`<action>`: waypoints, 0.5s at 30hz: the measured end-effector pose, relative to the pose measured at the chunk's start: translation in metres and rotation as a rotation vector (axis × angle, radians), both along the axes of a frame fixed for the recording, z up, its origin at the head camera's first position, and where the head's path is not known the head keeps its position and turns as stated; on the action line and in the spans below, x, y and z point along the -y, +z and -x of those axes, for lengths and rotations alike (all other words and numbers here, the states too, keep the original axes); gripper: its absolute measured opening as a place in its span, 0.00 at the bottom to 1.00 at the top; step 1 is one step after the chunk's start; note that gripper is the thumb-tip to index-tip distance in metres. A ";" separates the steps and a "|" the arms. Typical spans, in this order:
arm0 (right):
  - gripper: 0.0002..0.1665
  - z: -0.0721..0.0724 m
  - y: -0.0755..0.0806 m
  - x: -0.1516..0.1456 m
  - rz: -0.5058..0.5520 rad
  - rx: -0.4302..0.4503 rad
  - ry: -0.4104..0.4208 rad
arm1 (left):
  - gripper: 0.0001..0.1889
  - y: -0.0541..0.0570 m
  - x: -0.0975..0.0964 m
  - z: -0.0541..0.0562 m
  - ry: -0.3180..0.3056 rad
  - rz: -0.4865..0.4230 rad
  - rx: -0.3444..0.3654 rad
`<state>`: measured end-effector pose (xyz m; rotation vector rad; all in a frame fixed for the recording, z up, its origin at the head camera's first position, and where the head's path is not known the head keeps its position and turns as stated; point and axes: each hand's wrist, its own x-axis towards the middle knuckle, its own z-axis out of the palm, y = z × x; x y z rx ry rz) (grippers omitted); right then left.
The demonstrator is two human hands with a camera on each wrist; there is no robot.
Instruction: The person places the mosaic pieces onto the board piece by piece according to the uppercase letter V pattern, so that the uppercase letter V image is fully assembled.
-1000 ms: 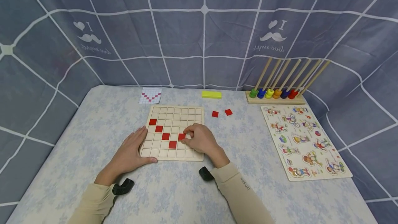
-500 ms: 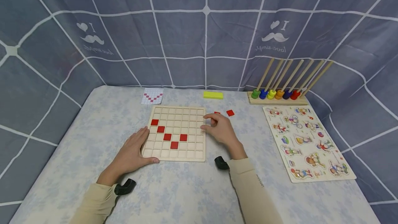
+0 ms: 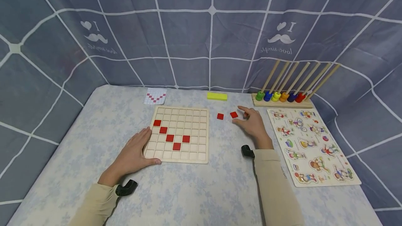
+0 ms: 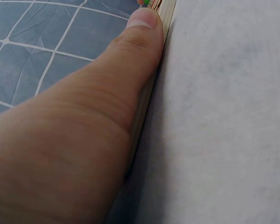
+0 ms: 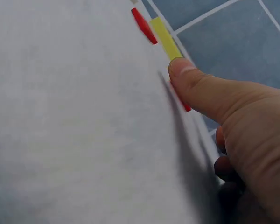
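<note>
A pale wooden grid board lies on the table with several red square tiles in its cells, such as one red tile. My left hand rests against the board's left side with fingers outstretched, its thumb along the front edge. To the right of the board lie two loose tiles, a left red tile and a right red tile. Beside the right one is my right hand, thumb and forefinger spread apart. In the right wrist view the thumb partly covers a red tile.
A pattern card and a yellow block lie at the back. At the back right stands a bead stand with upright rods. In front of it lies a picture puzzle board. A patterned curtain hangs behind the table.
My right hand has let go of a red tile in the grid and moved right and away from the board to the loose tiles. The left hand stays at the board.
</note>
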<state>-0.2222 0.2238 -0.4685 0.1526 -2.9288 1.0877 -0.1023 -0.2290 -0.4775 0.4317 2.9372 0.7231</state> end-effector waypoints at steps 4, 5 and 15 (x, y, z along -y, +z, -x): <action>0.41 0.002 -0.003 0.000 -0.046 0.039 0.003 | 0.67 -0.001 -0.001 0.000 0.004 0.000 -0.004; 0.40 0.002 -0.003 0.000 -0.067 0.043 0.003 | 0.67 -0.002 -0.001 0.000 0.003 -0.001 -0.006; 0.30 -0.004 -0.005 -0.001 -0.104 0.040 0.010 | 0.67 0.000 -0.001 0.000 0.003 0.001 -0.004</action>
